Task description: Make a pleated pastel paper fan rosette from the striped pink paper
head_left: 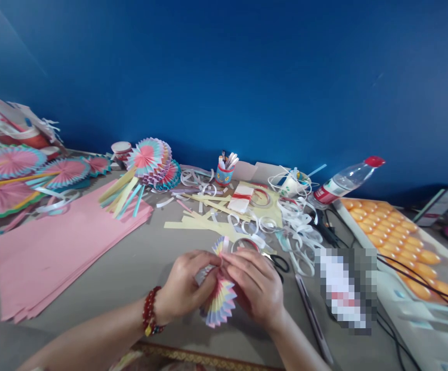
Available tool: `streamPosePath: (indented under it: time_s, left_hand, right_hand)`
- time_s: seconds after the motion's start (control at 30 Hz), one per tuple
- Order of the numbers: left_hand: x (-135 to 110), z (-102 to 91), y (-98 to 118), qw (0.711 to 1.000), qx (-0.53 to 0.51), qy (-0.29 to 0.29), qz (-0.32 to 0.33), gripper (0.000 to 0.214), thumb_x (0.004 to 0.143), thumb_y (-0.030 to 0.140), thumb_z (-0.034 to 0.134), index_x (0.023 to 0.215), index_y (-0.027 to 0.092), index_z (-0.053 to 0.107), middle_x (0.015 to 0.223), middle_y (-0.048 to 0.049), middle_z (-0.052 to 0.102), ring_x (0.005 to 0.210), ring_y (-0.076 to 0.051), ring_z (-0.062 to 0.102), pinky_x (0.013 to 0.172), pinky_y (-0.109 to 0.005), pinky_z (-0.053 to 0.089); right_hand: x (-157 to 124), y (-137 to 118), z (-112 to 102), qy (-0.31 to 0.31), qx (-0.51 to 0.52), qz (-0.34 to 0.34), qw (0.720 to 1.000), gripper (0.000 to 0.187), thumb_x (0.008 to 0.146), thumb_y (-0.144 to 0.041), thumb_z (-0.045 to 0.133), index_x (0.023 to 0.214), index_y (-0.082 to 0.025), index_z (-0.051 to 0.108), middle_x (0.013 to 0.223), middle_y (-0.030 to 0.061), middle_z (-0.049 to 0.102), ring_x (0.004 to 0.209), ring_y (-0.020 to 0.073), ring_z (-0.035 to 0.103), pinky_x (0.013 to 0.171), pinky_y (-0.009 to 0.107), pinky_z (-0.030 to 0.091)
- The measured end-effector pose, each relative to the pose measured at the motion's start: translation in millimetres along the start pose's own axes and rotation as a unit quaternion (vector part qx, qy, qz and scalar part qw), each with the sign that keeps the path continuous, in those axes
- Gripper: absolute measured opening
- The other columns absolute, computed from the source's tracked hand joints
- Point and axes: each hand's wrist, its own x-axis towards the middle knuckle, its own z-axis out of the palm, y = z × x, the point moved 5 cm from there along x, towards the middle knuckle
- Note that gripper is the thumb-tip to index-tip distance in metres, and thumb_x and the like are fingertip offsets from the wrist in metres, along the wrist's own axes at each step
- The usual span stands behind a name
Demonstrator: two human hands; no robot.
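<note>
A pleated paper rosette [220, 304] in yellow, pink and lilac is pinched at its middle between both hands, close to the table's front edge. My left hand [191, 281], with a red bead bracelet at the wrist, closes on its left side. From the right, the fingers of my right hand [256, 283] press on the same folds; the rosette's centre is partly hidden by the fingertips. Black-handled scissors [280, 264] lie just beyond my right hand. To its right rests a long slim grey tool [312, 317], its kind unclear.
Pink paper sheets [65, 247] are stacked at left, finished rosettes [148, 157] beyond them. White paper strips [297, 226], yellow strips [196, 221] and a pen cup [224, 175] lie behind my hands. At right are a bottle [347, 180], cables [392, 330] and an orange-bulbed tray [397, 232].
</note>
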Motion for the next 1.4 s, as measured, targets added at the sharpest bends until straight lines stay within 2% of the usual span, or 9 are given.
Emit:
streamPosePath:
  time_s: [0.2, 0.5, 0.87, 1.03, 1.2, 1.4]
  left_hand:
    - [-1, 1.3, -3, 0.998, -0.06, -0.006, -0.031, 0.016, 0.085, 0.012, 0.051, 0.094, 0.019, 0.063, 0.094, -0.0038, 0.073, 0.088, -0.017, 0.068, 0.084, -0.023, 0.05]
    - [0, -1.8, 8, 0.996, -0.079, -0.004, 0.03, 0.019, 0.084, 0.007, 0.05, 0.095, 0.018, 0.06, 0.09, -0.0044, 0.068, 0.083, -0.016, 0.065, 0.078, -0.025, 0.05]
    - [1, -0.3, 9, 0.994, -0.09, -0.009, 0.056, 0.02, 0.084, 0.006, 0.051, 0.098, 0.018, 0.059, 0.09, -0.0052, 0.066, 0.084, -0.016, 0.063, 0.078, -0.026, 0.049]
    - [0, 0.9, 8, 0.994, -0.092, -0.015, 0.058, 0.021, 0.084, 0.005, 0.05, 0.098, 0.018, 0.059, 0.09, -0.0054, 0.066, 0.084, -0.016, 0.061, 0.079, -0.027, 0.049]
    - [3, -0.1, 10, 0.994, -0.083, -0.015, 0.07, 0.02, 0.086, 0.006, 0.05, 0.099, 0.018, 0.058, 0.09, -0.006, 0.065, 0.083, -0.016, 0.059, 0.078, -0.028, 0.048]
    - [4, -0.8, 10, 0.995, -0.057, -0.005, 0.085, 0.02, 0.087, 0.005, 0.048, 0.1, 0.018, 0.056, 0.09, -0.0073, 0.064, 0.084, -0.017, 0.058, 0.078, -0.03, 0.048]
  right_hand:
    - [0, -1, -1, 0.002, -0.014, -0.004, 1.0, 0.026, 0.092, -0.017, 0.054, 0.114, -0.023, 0.066, 0.107, 0.0048, 0.075, 0.097, 0.0198, 0.068, 0.086, 0.036, 0.057]
    - [2, -4, -4, 0.019, -0.023, -0.018, 0.999, 0.015, 0.092, -0.012, 0.057, 0.1, -0.018, 0.068, 0.104, 0.005, 0.076, 0.095, 0.018, 0.068, 0.09, 0.034, 0.055]
    - [3, -3, -6, 0.007, -0.014, -0.024, 1.0, 0.013, 0.092, -0.013, 0.058, 0.099, -0.017, 0.068, 0.104, 0.0055, 0.076, 0.095, 0.0183, 0.068, 0.087, 0.033, 0.056]
    - [1, 0, -4, 0.003, 0.001, -0.001, 1.0, 0.02, 0.09, -0.01, 0.059, 0.104, -0.02, 0.067, 0.105, 0.0056, 0.076, 0.096, 0.019, 0.069, 0.084, 0.034, 0.057]
    - [0, 5, -4, 0.024, 0.086, 0.015, 0.996, 0.024, 0.084, -0.004, 0.061, 0.104, -0.017, 0.065, 0.103, 0.0087, 0.074, 0.097, 0.0196, 0.067, 0.083, 0.035, 0.057]
    - [3, 10, -2, -0.024, 0.112, 0.063, 0.991, 0.012, 0.084, -0.008, 0.064, 0.089, -0.019, 0.064, 0.104, 0.0085, 0.07, 0.102, 0.0212, 0.062, 0.088, 0.038, 0.052]
